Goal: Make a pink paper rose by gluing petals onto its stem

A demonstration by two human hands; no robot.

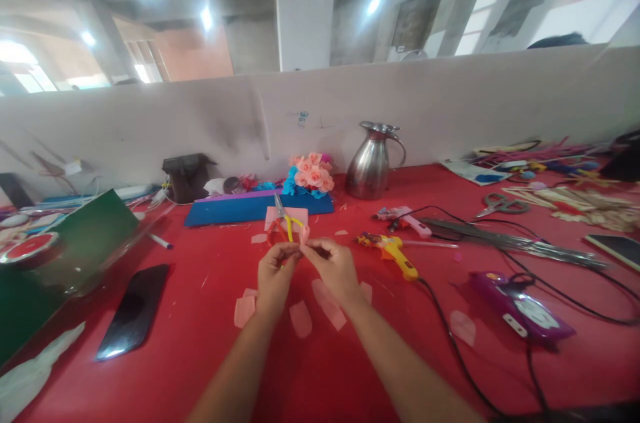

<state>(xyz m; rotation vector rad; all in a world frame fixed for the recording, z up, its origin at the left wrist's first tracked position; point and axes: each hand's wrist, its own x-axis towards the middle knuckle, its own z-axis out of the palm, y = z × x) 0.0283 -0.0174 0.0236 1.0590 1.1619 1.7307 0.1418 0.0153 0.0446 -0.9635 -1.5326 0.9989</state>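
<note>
My left hand (274, 273) and my right hand (334, 268) meet above the red table (210, 343), fingers pinched together on a small pink paper piece (303, 234). Scissors with red and yellow handles (281, 220) lie on a pink sheet just beyond my fingers. Several pink paper petals (300, 318) lie scattered on the table under and beside my wrists. A bunch of pink paper flowers (313, 175) stands on a blue board (250, 207) further back.
A yellow glue gun (393, 251) and a pink one (405, 218) lie to the right with black cables. A steel jug (373, 162) stands by the partition wall. A black phone (134, 310) and green sheet (75, 243) lie left; a purple device (523, 308) right.
</note>
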